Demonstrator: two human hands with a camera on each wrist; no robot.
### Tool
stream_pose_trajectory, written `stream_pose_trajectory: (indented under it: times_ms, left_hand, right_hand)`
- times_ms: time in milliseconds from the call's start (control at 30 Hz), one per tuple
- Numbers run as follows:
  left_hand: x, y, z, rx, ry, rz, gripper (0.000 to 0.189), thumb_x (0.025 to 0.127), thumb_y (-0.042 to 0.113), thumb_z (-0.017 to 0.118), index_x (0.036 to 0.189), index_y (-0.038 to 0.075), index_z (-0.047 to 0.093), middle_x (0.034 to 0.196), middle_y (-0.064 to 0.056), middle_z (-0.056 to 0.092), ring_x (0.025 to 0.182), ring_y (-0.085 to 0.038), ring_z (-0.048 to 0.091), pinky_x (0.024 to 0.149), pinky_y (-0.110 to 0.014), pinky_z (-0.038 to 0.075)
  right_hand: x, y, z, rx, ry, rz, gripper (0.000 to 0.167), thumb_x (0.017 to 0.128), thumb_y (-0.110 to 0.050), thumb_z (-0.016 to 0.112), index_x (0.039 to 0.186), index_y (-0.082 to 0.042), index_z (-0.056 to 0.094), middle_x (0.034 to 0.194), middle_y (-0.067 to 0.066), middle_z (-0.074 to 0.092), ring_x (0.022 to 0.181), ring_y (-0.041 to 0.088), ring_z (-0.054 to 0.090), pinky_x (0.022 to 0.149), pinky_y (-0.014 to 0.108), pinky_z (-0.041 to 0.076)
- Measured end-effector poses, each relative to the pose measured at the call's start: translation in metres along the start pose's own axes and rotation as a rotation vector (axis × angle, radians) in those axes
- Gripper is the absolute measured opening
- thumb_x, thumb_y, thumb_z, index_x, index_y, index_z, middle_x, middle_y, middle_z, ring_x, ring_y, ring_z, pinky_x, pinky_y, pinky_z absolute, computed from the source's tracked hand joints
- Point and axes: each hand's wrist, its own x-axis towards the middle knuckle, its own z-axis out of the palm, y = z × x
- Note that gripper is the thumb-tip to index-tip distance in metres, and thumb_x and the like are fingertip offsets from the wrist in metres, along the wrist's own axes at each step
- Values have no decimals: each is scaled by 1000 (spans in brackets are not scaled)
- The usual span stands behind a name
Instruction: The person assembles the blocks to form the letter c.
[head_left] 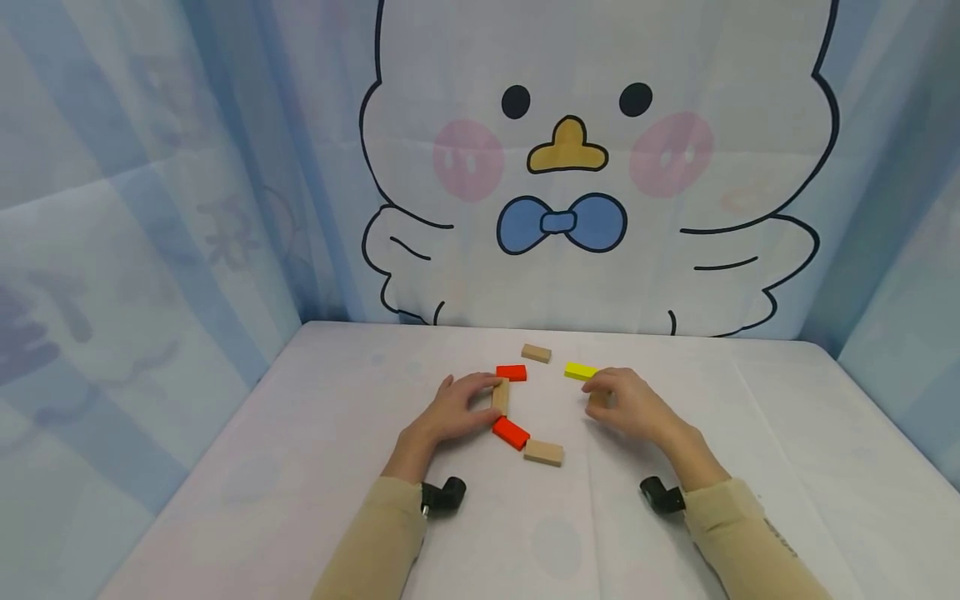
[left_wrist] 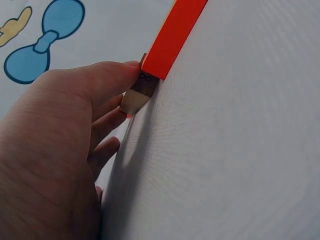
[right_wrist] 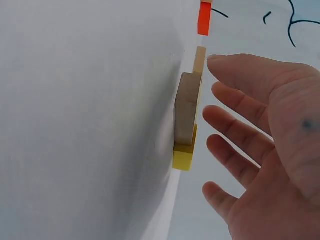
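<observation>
My left hand (head_left: 453, 408) pinches a plain wooden block (head_left: 501, 398) by its two ends, thumb at the near end and fingers at the far end. Red blocks lie at both of its ends, one red block (head_left: 512, 372) beyond it and another red block (head_left: 511, 432) set at a slant on the near side. Relaxed and slightly bent, the fingers of my right hand (head_left: 633, 404) are beside another wooden block (right_wrist: 186, 102), with a gap to it in the right wrist view. That block adjoins a yellow block (head_left: 580, 371) and is mostly hidden by the hand in the head view.
A wooden block (head_left: 543, 452) lies at the near end of the slanted red one. Farther back is one more wooden block (head_left: 536, 352). The blocks form a broken ring on the white-covered table (head_left: 300, 467). A printed curtain (head_left: 465, 275) hangs behind the table.
</observation>
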Motion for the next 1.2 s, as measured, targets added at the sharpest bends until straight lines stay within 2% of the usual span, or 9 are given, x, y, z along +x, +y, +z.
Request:
stream_pose_trajectory:
  times_ms: [567, 900, 1200]
  left_hand:
    - [2, 1, 0, -3, -2, 11, 57, 95, 36, 66, 147, 17, 54, 152, -6, 48, 144, -25, 37, 121, -54, 6]
    - [1, 1, -1, -1, -5, 13, 58, 94, 37, 66, 146, 16, 54, 152, -8, 48, 143, -26, 37, 121, -55, 7]
    - [1, 0, 0, 2, -10, -6, 57, 94, 36, 66, 147, 17, 54, 152, -6, 48, 143, -25, 37, 121, -55, 6]
  right_hand:
    - [3, 9, -4, -45, -22, 46, 25, 85, -10, 78, 107, 0, 71, 116, 18, 65, 109, 40, 56, 102, 59, 42]
    - [0, 3, -3, -50, -43, -2, 23, 83, -11, 82, 103, -4, 73, 107, 9, 69, 110, 38, 56, 103, 60, 40]
    - [-4, -10, -3, -49, -94, 18, 24, 82, -15, 84, 103, -8, 74, 105, 2, 69, 110, 35, 57, 102, 59, 42]
